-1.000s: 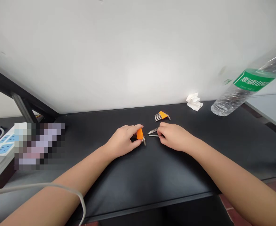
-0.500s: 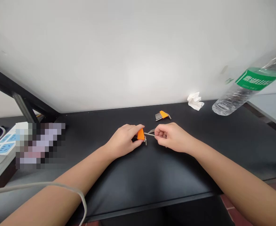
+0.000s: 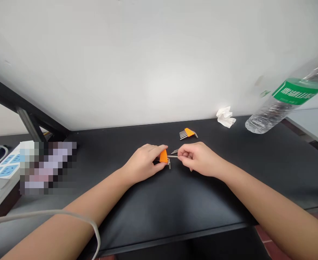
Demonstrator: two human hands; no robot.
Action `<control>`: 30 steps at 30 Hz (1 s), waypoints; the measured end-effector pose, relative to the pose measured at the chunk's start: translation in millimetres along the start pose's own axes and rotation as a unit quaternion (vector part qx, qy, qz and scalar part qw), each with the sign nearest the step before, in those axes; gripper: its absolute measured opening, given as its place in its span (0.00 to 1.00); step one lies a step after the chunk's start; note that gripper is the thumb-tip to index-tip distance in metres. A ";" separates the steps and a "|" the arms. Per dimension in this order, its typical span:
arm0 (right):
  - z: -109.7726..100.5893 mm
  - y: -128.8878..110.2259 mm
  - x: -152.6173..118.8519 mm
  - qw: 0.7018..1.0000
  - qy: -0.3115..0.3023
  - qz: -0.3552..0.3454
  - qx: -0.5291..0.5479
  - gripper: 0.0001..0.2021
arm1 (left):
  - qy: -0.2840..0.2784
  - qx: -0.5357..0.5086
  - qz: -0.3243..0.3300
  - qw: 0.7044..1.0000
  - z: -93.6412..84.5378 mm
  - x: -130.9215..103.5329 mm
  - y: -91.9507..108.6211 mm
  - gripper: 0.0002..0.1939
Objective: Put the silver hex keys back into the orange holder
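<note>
Over the middle of the black table, my left hand (image 3: 144,163) grips an orange holder (image 3: 163,156) between thumb and fingers. Short bent ends of metal hex keys stick out at its lower right. My right hand (image 3: 198,158) pinches a thin metal hex key (image 3: 173,156), whose far end meets the right side of the holder. A few loose keys (image 3: 175,151) lie on the table just behind, partly hidden by my right hand. Farther back lies a second orange holder (image 3: 189,132) with several hex keys in it.
A crumpled white tissue (image 3: 226,117) and a clear bottle with a green label (image 3: 297,91) are at the back right. On the left are a white power strip (image 3: 12,169) and a blurred-out object (image 3: 50,162). A pale cable (image 3: 74,213) crosses my left forearm.
The hex key in my right hand has levelled out against the holder. The holder in my left hand has shifted slightly down and right.
</note>
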State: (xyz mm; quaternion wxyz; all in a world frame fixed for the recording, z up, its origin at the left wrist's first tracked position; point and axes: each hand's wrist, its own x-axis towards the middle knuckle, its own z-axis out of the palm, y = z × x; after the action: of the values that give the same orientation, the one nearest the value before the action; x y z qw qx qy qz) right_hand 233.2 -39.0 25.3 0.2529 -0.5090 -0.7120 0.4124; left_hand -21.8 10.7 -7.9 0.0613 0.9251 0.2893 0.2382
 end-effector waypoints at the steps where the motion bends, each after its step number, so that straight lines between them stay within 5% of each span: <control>1: 1.6 0.2 0.4 1.000 -0.001 0.005 0.006 0.04 | 0.004 -0.001 0.007 1.000 0.3 -0.1 0.3 0.22; 6: 20.2 -1.2 8.4 0.983 -0.017 0.077 0.165 0.09 | 0.024 -0.009 0.042 0.999 1.4 3.0 5.5 0.20; 12: 33.7 -2.2 17.5 0.913 -0.027 0.114 0.390 0.17 | 0.073 -0.010 0.047 0.996 1.5 4.7 7.5 0.19; 22: 26.7 -2.6 14.7 0.874 -0.069 0.089 0.473 0.11 | 0.092 0.015 0.039 0.995 4.7 2.2 -0.3 0.20; 24: 29.2 -2.7 14.8 0.878 -0.060 0.088 0.466 0.11 | 0.093 0.019 0.042 0.995 5.1 1.6 -0.7 0.20; 30: 37.9 -0.2 15.2 0.953 -0.015 0.062 0.297 0.12 | 0.077 0.033 0.049 0.995 3.8 2.7 4.1 0.19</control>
State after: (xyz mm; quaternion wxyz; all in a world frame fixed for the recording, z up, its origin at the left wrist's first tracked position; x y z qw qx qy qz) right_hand 198.2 -37.3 4.4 0.3560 -0.4480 -0.5281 0.6274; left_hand -16.0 8.9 -9.1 -0.0030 0.9187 0.2548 0.3017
